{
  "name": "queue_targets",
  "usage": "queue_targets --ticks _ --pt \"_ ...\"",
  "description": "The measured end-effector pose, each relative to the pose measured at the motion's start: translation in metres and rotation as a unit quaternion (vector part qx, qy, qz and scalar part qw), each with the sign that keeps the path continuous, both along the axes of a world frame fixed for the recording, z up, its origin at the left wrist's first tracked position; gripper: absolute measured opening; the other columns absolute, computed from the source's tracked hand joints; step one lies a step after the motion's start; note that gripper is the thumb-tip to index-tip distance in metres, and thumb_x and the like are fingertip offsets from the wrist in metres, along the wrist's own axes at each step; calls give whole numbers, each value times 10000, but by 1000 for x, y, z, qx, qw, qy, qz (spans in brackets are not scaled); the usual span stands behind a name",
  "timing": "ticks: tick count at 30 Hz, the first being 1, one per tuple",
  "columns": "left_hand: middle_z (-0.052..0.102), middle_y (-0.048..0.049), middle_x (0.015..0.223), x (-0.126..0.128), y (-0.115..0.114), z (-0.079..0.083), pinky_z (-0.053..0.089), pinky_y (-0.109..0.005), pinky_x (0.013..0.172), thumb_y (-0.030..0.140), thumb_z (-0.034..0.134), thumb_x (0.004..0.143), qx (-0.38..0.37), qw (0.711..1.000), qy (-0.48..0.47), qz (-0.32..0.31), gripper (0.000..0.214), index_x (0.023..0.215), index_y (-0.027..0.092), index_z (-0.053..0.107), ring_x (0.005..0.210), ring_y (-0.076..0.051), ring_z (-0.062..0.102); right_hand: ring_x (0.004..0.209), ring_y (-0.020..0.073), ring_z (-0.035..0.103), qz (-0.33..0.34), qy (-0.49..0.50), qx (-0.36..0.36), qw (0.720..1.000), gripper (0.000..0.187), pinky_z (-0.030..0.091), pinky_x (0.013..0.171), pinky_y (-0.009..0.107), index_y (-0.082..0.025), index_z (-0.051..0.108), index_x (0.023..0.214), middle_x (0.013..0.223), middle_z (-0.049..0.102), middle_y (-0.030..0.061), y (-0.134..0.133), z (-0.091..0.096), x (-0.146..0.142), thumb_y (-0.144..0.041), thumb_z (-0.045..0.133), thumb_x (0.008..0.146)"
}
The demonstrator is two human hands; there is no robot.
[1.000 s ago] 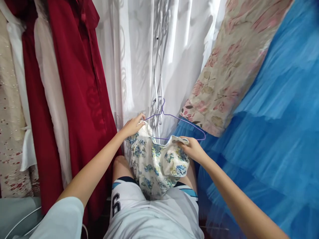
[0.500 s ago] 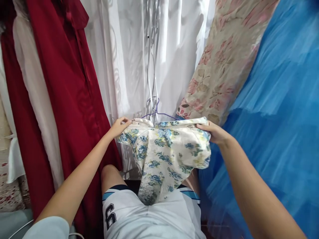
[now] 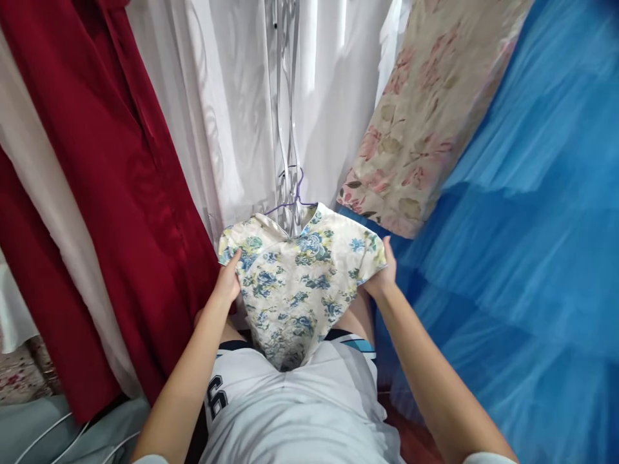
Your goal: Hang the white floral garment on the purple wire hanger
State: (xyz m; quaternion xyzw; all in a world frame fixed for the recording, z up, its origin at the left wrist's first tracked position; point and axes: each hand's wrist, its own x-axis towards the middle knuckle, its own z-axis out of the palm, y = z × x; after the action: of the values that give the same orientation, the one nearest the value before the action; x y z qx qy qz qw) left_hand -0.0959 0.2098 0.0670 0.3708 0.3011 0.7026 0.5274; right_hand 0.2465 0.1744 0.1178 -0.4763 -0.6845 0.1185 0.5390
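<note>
A cream short-sleeved blouse with blue and yellow-green flowers (image 3: 300, 283) hangs on a purple wire hanger (image 3: 298, 193), its lower end resting between my thighs. My left hand (image 3: 229, 277) is closed on its left sleeve side, thumb on the front and the other fingers hidden behind the cloth. At the opposite sleeve my right hand (image 3: 384, 274) grips the edge, with its thumb up and most fingers behind the fabric. The hanger's hook shows above the neckline, near white metal scrollwork (image 3: 287, 129).
Dark red garments (image 3: 116, 193) and a pale sheer garment (image 3: 62, 238) hang at the left. White curtains (image 3: 242, 109) form the backdrop. To the right hang a beige cloth with pink flowers (image 3: 406, 135) and a blue tulle dress (image 3: 522, 245). White cables (image 3: 72, 438) lie at lower left.
Both hands have moved from the shoulder edge down to the sleeves. The blouse's shoulders, folded over before, now lie spread with the neckline showing. The view has shifted slightly.
</note>
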Motion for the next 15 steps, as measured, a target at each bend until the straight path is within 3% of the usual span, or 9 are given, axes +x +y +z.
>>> queue_targets --ticks 2,5,7,9,11,13,15 --pt "720 -51 1133 -1 -2 16 555 -382 951 342 699 824 21 999 -15 42 378 1178 230 626 1103 -243 666 793 288 695 69 56 -49 995 562 526 620 354 -162 714 1041 888 733 121 -6 15 8 -654 491 886" --pt "695 -49 1191 3 -1 52 554 -374 952 315 666 843 49 995 -31 84 311 1137 220 635 1148 -243 639 555 225 633 180 153 -125 964 486 453 487 306 -160 716 930 714 703 77 -13 39 13 -613 648 768" --pt "683 -69 1198 10 -2 77 542 -392 964 308 688 816 88 991 3 103 361 1155 205 619 1151 -261 633 547 210 619 185 216 -108 953 386 461 502 301 -162 704 877 710 694 70 -17 47 12 -517 701 727" --pt "629 -89 1275 18 -7 98 500 -410 1018 303 740 764 167 968 103 156 553 1273 218 542 1206 -275 593 618 241 645 141 272 -50 951 363 491 555 326 -154 697 909 762 702 92 -26 46 9 -472 669 735" --pt "472 -114 1447 26 -15 112 388 -436 1120 285 791 710 256 893 260 263 808 1414 251 396 1354 -301 447 696 279 660 94 296 9 950 400 505 600 354 -153 691 1015 826 707 112 -44 35 5 -459 613 769" --pt "297 -123 1555 33 -23 117 210 -482 1202 246 808 683 309 773 428 351 937 1476 267 309 1459 -338 243 715 282 651 76 295 42 952 408 496 601 350 -187 683 1095 841 698 103 -72 21 0 -457 594 802" --pt "292 -129 1550 40 -28 114 87 -531 1213 235 799 691 333 681 563 331 940 1491 261 307 1464 -371 183 627 245 608 116 265 9 957 379 437 515 319 -235 699 1082 757 659 75 -105 8 -8 -496 634 815"
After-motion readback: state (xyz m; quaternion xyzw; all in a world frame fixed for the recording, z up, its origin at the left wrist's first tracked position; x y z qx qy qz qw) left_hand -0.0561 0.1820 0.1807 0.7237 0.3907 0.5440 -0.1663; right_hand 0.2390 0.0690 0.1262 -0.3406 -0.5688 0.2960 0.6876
